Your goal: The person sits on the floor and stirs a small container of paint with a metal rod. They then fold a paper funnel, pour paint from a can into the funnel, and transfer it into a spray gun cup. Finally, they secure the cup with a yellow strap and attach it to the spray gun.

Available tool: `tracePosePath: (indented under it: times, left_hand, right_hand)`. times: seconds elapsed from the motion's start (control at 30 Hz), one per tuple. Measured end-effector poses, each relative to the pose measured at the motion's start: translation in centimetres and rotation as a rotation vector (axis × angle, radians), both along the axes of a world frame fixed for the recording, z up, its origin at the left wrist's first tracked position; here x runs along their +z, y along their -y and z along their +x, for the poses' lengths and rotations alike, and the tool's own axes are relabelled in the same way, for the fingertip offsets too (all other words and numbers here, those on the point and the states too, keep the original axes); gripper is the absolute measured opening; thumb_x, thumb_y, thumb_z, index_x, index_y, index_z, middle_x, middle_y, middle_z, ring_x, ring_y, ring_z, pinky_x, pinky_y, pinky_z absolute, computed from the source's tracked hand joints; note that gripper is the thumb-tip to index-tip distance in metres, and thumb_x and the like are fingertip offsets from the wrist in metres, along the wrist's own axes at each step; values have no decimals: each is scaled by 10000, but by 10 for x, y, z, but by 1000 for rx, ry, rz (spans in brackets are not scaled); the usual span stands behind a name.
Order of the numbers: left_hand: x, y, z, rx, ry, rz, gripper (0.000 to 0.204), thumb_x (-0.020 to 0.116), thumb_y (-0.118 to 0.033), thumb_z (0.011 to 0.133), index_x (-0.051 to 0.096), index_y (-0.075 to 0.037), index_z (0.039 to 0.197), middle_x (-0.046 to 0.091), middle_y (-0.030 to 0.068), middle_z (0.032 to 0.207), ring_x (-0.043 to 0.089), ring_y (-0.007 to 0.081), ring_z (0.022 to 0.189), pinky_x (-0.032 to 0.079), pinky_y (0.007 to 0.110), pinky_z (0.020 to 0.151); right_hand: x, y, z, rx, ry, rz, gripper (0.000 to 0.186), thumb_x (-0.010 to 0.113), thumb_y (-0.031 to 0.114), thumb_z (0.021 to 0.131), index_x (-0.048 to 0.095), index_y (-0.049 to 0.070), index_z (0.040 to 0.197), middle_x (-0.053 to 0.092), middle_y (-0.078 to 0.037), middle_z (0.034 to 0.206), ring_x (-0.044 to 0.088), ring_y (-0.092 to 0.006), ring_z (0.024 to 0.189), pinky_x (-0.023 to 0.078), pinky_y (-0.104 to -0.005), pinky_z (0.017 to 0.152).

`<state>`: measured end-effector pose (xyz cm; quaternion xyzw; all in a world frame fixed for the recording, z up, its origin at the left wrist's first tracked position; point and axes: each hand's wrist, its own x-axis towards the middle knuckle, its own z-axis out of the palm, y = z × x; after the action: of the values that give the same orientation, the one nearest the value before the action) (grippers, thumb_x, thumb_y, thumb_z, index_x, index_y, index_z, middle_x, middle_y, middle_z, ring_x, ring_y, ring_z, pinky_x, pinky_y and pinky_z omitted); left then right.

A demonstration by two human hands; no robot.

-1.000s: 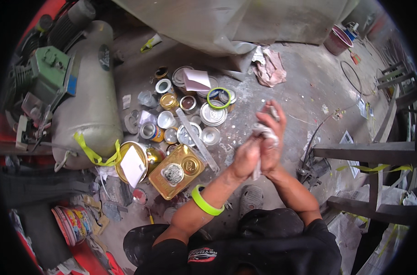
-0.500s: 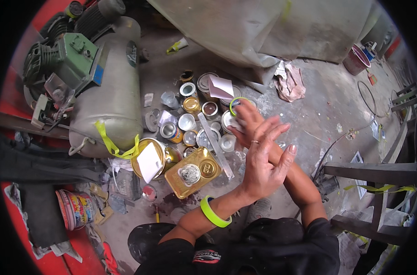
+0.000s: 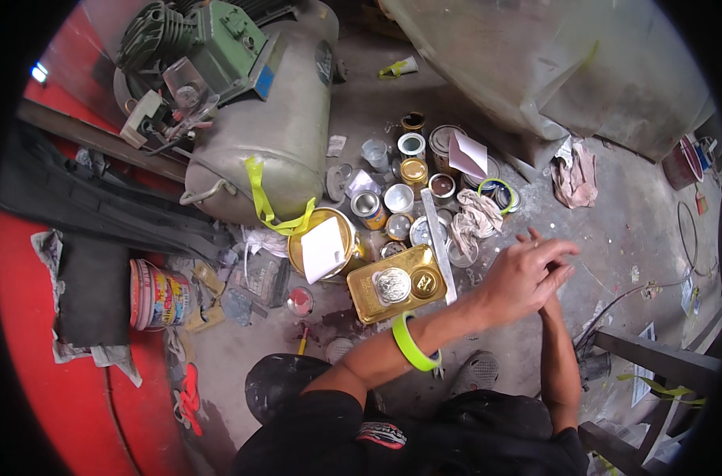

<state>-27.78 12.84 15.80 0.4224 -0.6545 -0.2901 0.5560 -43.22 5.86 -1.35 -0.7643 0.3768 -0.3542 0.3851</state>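
Note:
My left hand is crossed over my right hand, its fingers loosely stretched and apart, holding nothing. A yellow-green tape roll sits around my left forearm like a bracelet. Most of my right hand is hidden behind the left; only some outstretched fingertips show past it. A crumpled pale rag lies on the paint cans just beyond my hands. Beside the rag, another yellow-green tape ring rests over a can. Nearer to me stands a gold rectangular tin, a flat metal stick lying along its right side.
Several small open and lidded cans cluster on the floor. A large gold can with white paper on top stands by the compressor tank. At far right are a bucket and a dark metal frame.
The view has shifted, so the scene sits farther right. My hands have drawn back from the cans, the left now covering the right, and the rag has come into sight.

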Motion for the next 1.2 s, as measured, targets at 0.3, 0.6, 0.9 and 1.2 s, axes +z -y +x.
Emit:
tracePosePath:
  times: [0.3,0.6,0.9,1.2]
  left_hand:
    - [72,11,144,114,840,-79,234,743,-290,865,684,-64,888,650,113,777,651,309,729,502,403,648]
    - [-110,-211,317,973,411,802,417,753,-337,904,642,56,990,655,67,812,586,123,716,494,287,659]
    - [-138,-195,269,1092,199,744,550,872,-209,782,502,3,1128,558,40,787,539,104,580,429,256,481]
    - [-139,-186,277,1129,495,630,683,859,-438,730,635,11,1194,568,159,1129,592,298,993,488,409,868]
  right_hand:
    - [23,10,-59,-432,-132,111,342,667,256,959,681,1,1187,716,-192,1075,703,-254,892,560,-352,761]
    - [43,5,-21,-289,-240,152,347,693,278,921,703,8,1140,710,-217,1067,703,-321,903,555,-406,757]
    - [83,-15,29,-41,-335,202,341,692,277,922,699,15,1139,706,-189,1042,690,-322,777,534,-419,699]
    - [100,-18,59,130,-373,-36,306,708,225,907,695,-12,1100,708,-189,1040,689,-321,808,544,-402,696]
